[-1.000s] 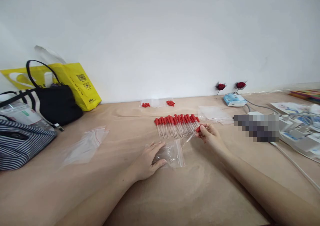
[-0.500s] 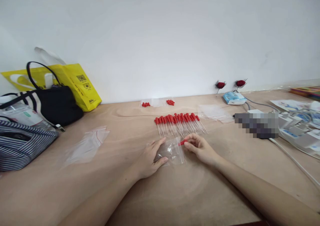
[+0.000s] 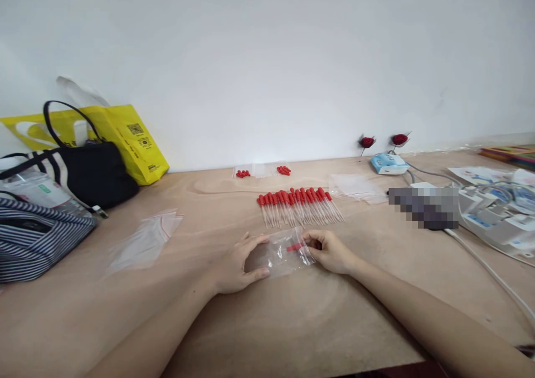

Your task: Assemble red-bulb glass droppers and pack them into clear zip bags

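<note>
A clear zip bag (image 3: 281, 260) lies flat on the wooden table between my hands. Inside it, near its right-hand opening, a red rubber bulb (image 3: 294, 247) shows through the plastic. My left hand (image 3: 239, 263) rests at the bag's left edge, thumb and forefinger spread apart and touching it. At the opening, my right hand (image 3: 330, 251) has its fingers curled, thumb and forefinger closed on the bag's edge near the bulb. Just beyond the bag lies a row of clear droppers (image 3: 296, 206) with red bulbs, tips toward me.
Small bags with red bulbs (image 3: 283, 170) lie by the wall. Empty zip bags (image 3: 146, 241) are on the left, with more clear bags (image 3: 357, 187) to the right. Black (image 3: 92, 174), striped (image 3: 42, 238) and yellow bags (image 3: 140, 144) stand left; a tissue pack (image 3: 390, 164) and cables (image 3: 489, 266) right.
The red bulb has gone from my right fingers at the opening to inside the bag. My left hand has shifted slightly left toward the bag's edge.
</note>
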`<state>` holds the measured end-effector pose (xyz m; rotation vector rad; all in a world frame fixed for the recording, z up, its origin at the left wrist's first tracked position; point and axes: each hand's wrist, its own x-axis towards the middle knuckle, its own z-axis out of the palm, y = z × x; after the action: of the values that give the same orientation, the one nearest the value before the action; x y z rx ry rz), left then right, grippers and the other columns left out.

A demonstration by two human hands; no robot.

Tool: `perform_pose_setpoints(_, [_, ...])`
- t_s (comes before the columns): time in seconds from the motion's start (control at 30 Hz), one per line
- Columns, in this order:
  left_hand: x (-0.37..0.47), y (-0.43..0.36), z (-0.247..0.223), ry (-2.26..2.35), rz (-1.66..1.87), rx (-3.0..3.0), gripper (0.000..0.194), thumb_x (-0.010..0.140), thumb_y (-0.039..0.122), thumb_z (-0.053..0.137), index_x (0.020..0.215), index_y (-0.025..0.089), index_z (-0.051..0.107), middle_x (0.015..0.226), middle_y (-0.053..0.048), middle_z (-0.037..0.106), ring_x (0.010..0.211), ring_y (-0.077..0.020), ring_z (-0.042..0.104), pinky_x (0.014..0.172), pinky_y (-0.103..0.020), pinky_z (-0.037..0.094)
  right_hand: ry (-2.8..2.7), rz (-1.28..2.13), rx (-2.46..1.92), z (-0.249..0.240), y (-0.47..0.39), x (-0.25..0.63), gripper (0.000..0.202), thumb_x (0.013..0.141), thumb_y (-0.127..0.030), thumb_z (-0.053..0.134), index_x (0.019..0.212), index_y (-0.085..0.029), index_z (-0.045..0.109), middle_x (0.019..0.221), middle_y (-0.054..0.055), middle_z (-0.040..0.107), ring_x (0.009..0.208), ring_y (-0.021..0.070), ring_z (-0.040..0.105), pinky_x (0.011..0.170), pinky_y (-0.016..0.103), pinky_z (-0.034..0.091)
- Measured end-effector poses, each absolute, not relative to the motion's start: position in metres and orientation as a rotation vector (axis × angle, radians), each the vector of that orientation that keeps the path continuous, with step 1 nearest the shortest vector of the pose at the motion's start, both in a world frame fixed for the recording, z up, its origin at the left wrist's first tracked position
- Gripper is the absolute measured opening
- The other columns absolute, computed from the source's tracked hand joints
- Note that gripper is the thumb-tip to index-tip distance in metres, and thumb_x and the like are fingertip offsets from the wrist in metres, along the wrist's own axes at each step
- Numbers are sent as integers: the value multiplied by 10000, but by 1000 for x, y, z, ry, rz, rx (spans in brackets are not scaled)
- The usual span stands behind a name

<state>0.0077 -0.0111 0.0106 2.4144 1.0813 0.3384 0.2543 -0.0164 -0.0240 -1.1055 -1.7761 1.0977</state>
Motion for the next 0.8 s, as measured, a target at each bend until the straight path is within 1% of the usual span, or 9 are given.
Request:
perform_pose_setpoints(0.1, [7, -13, 12, 1080, 307, 2436, 535, 782, 412, 522, 1256, 224, 360, 1319, -68, 416, 1244, -263, 319, 1040, -475, 219, -1858, 969, -1063, -23, -18, 253, 131, 728, -273, 559, 744, -221, 678, 694, 2, 622, 628, 137, 538, 603, 248, 400])
perform_pose_setpoints(0.2, [8, -12, 12, 1068, 275, 2445, 544, 788, 417, 512, 1268, 212, 356, 1329, -75, 405, 1254, -261, 304, 1044, -472, 213, -1876, 964, -1048, -23, -16, 255, 202, 764, -255, 491, 812, -237, 686, 827, 23, 660, 776, 178, 588, 714, 299, 427])
perform_pose_setpoints(0.33, [7, -9, 8, 1080, 227, 2419, 566, 788, 427, 505, 1284, 208, 343, 1351, -70, 374, 1284, -278, 229, 1037, -487, 217, -1769, 912, -1198, -21, 3, 268, 183, 736, -263, 510, 761, -204, 681, 760, 28, 674, 689, 176, 594, 651, 295, 443])
perform_pose_setpoints(0.43, [5, -7, 5, 1062, 245, 2410, 571, 789, 430, 503, 1292, 222, 329, 1358, -59, 364, 1292, -282, 203, 1037, -498, 211, -1735, 565, -1400, -15, 33, 276, 161, 719, -252, 519, 701, -191, 667, 666, 22, 651, 586, 155, 555, 583, 276, 423])
perform_pose_setpoints(0.5, [5, -6, 5, 1008, 283, 2434, 553, 794, 415, 505, 1287, 234, 331, 1336, -53, 397, 1275, -262, 256, 1047, -493, 188, -1756, 378, -1494, -9, 56, 276, 176, 733, -248, 502, 724, -191, 668, 694, 33, 646, 636, 163, 552, 641, 294, 418])
perform_pose_setpoints(0.6, [6, -6, 6, 947, 335, 2462, 508, 790, 389, 520, 1253, 236, 377, 1307, -54, 431, 1248, -235, 313, 1054, -465, 190, -1762, 262, -1544, -2, 86, 269, 201, 744, -283, 510, 817, -198, 677, 878, 79, 634, 887, 231, 518, 817, 388, 350])
perform_pose_setpoints(0.67, [7, -7, 6, 951, 352, 2452, 485, 777, 379, 536, 1221, 229, 417, 1313, -66, 415, 1238, -238, 327, 1035, -446, 243, -1785, 138, -1646, 1, 102, 262, 244, 761, -339, 504, 897, -221, 668, 1018, 95, 592, 1008, 270, 448, 880, 462, 268])
perform_pose_setpoints(0.73, [7, -7, 7, 962, 365, 2435, 472, 760, 372, 552, 1196, 224, 446, 1302, -79, 413, 1212, -246, 359, 1002, -426, 304, -1836, 54, -1757, 3, 113, 256, 274, 780, -395, 480, 918, -246, 663, 1102, 91, 551, 1061, 283, 399, 906, 509, 199])
perform_pose_setpoints(0.8, [7, -6, 7, 954, 381, 2426, 463, 751, 366, 559, 1180, 222, 462, 1267, -86, 431, 1179, -245, 395, 976, -405, 342, -1875, 86, -1810, 4, 121, 252, 283, 779, -435, 477, 864, -252, 675, 1125, 84, 537, 1084, 287, 374, 921, 535, 144])
